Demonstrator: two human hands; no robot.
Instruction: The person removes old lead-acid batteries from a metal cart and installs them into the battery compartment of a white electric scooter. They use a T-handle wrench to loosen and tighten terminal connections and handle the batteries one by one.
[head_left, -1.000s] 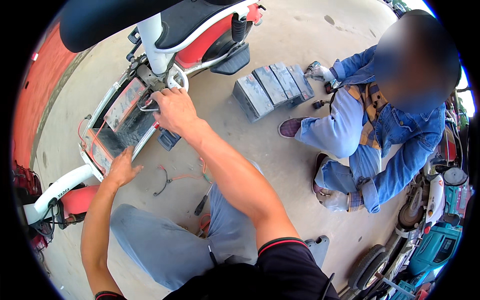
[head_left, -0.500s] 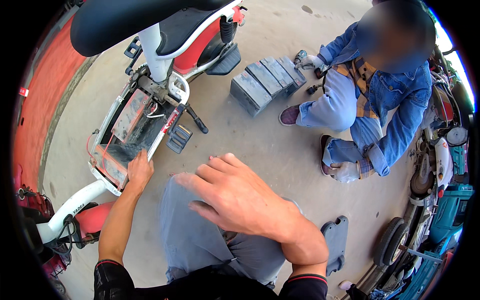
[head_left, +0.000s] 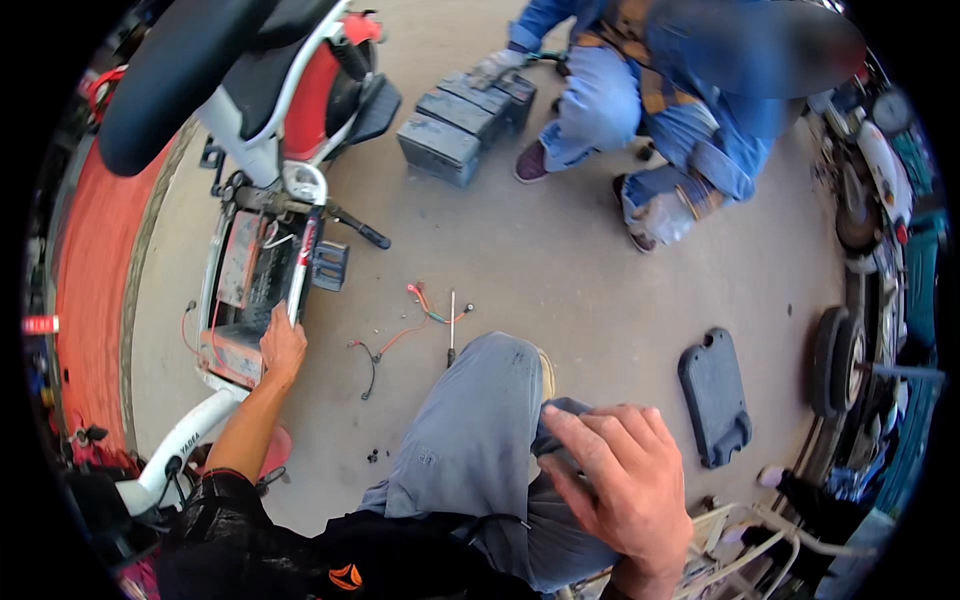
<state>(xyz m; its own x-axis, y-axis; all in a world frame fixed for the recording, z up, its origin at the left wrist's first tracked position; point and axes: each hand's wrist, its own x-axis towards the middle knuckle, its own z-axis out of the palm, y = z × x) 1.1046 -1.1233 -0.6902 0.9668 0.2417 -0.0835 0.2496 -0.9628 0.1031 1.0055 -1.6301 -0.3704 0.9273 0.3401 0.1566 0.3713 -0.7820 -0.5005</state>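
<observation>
On the left stands a white and red electric bike with its battery compartment point(head_left: 262, 292) uncovered. My left hand point(head_left: 283, 345) is closed around the white frame rail point(head_left: 304, 262) along the compartment's right edge. Inside are a long orange and grey battery point(head_left: 238, 260) and another battery point(head_left: 230, 352) nearer me, with thin red wires about them. My right hand point(head_left: 630, 480) hangs in the air over my right thigh, fingers apart, holding nothing. On the floor ahead of my knee lie a screwdriver point(head_left: 452, 325) and red and black cable leads point(head_left: 425, 312).
A co-worker in a denim jacket point(head_left: 745, 160) crouches ahead, one gloved hand point(head_left: 497, 68) on a row of grey batteries point(head_left: 440, 147). A black plastic cover point(head_left: 712, 395) lies at right, near tyres point(head_left: 835, 360). The bike's pedal point(head_left: 329, 266) juts beside the compartment.
My right hand has moved right and down, away from the middle. The view has shifted, bringing the screwdriver and cables into sight. My left hand stays at the frame rail.
</observation>
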